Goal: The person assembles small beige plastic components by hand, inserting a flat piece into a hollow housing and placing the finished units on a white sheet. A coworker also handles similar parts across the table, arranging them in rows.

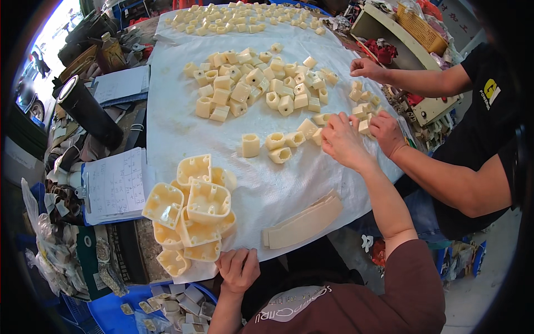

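Handwritten sheet [117, 186], lettered maroon shirt [384, 295], cream parts [241, 92]

A clear lane is being left across the white sheet [267, 189], between the large cream caps [209, 201] and the beige strips [303, 221]. Far passage is being blocked by heaped cream blocks [241, 92], rightward passage by a co-worker's hand [387, 133].

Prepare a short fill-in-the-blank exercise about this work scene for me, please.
Between the large cream cups and small cream blocks, the person's left hand is nearer the ____.
Of these two, the person's right hand is nearer the ____.
The blocks lie on a ____ sheet.
The co-worker's shirt is ____.
Missing words: cups; blocks; white; black.
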`<state>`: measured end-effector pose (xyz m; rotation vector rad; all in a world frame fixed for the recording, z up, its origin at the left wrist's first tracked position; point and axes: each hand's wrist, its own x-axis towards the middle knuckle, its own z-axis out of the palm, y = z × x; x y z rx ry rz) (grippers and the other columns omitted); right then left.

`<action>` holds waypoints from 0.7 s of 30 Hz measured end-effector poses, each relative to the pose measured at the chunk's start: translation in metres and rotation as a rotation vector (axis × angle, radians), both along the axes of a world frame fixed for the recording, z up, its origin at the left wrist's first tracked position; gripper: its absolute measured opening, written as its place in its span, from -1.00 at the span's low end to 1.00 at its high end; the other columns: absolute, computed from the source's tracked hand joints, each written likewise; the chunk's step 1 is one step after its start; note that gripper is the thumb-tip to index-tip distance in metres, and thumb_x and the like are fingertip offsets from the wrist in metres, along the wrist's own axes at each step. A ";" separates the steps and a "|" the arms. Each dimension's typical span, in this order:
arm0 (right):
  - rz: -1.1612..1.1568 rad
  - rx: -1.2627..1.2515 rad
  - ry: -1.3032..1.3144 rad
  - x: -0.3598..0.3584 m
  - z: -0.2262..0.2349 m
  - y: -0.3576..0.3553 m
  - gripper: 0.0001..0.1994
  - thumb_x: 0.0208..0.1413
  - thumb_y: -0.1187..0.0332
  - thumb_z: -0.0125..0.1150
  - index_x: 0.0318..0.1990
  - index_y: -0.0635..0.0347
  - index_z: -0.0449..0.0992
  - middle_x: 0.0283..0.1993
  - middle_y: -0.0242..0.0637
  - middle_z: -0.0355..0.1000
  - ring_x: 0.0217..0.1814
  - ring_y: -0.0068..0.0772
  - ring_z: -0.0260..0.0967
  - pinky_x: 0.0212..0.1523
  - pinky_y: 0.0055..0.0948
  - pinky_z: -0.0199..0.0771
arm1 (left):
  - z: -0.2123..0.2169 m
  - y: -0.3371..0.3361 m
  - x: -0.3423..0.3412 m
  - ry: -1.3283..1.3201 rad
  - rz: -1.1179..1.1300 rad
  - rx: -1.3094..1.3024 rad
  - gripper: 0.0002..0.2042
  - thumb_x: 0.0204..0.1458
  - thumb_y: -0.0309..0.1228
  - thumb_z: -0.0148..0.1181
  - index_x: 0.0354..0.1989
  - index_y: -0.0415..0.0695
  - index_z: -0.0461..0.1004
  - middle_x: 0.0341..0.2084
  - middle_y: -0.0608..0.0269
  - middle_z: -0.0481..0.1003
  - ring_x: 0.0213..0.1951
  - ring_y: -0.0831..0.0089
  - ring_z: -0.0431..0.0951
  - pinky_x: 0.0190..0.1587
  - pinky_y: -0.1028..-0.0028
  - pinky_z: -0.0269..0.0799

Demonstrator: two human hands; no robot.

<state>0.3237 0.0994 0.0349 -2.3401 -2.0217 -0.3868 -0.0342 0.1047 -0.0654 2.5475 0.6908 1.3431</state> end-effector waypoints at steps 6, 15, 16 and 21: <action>0.005 0.000 -0.015 0.000 -0.007 -0.010 -0.94 -0.18 0.41 0.22 -0.51 0.16 0.49 -0.27 -0.32 0.23 -0.04 -0.29 0.13 0.03 -0.13 -0.04 | 0.000 0.000 0.001 -0.007 0.017 0.009 -0.73 -0.38 -0.64 0.18 -0.40 -0.09 0.52 -0.42 0.32 0.41 -0.40 0.31 0.39 -0.29 0.30 0.23; -0.016 0.035 -0.141 0.000 -0.012 -0.003 -0.97 -0.21 0.46 0.19 -0.54 0.17 0.49 -0.27 -0.30 0.23 -0.03 -0.26 0.14 0.08 -0.05 -0.05 | 0.002 0.000 0.000 0.000 0.008 0.000 -0.72 -0.37 -0.65 0.18 -0.39 -0.09 0.51 -0.42 0.31 0.41 -0.40 0.31 0.39 -0.26 0.30 0.24; 0.015 0.036 -0.180 0.000 -0.009 -0.001 -0.98 -0.21 0.46 0.19 -0.54 0.17 0.49 -0.28 -0.30 0.23 -0.03 -0.26 0.14 0.08 -0.04 -0.05 | 0.002 0.000 0.000 -0.001 0.007 0.001 -0.72 -0.37 -0.65 0.18 -0.39 -0.09 0.51 -0.42 0.31 0.41 -0.40 0.31 0.39 -0.26 0.30 0.24; -0.034 0.053 -0.261 0.015 -0.003 -0.008 -0.97 -0.22 0.46 0.19 -0.54 0.17 0.50 -0.29 -0.30 0.21 -0.04 -0.27 0.13 0.08 -0.04 -0.06 | 0.003 -0.001 0.001 -0.015 0.005 -0.004 -0.72 -0.38 -0.65 0.18 -0.39 -0.09 0.51 -0.43 0.31 0.41 -0.42 0.31 0.39 -0.27 0.30 0.24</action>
